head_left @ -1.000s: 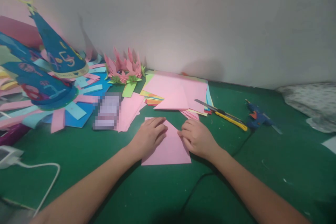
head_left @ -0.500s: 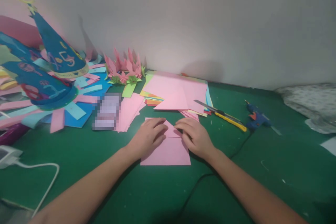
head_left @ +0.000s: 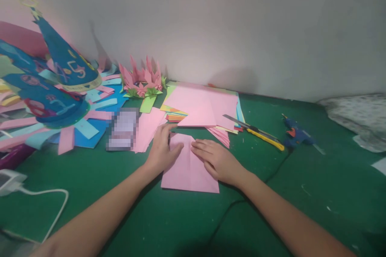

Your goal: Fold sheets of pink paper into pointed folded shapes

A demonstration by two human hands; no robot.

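A pink sheet of paper [head_left: 187, 172] lies on the green table [head_left: 150, 217] in front of me, its top right corner folded down to the middle. My left hand [head_left: 163, 150] rests on the sheet's left part, fingers flat and pointing toward the far edge. My right hand [head_left: 215, 160] lies flat on the folded right flap, fingertips at the centre crease. Neither hand holds anything.
A stack of coloured paper [head_left: 202, 106] lies behind the sheet, a yellow box cutter [head_left: 256, 130] and a blue glue gun [head_left: 297, 136] to its right. Pink paper flowers [head_left: 141, 78] stand by the wall. Blue party hats [head_left: 60, 76] and paper strips fill the left. A black cable [head_left: 223, 217] runs under my right arm.
The top right corner of the pink sheet has been folded down. My left hand slid toward the far left edge; my right hand moved left onto the flap.
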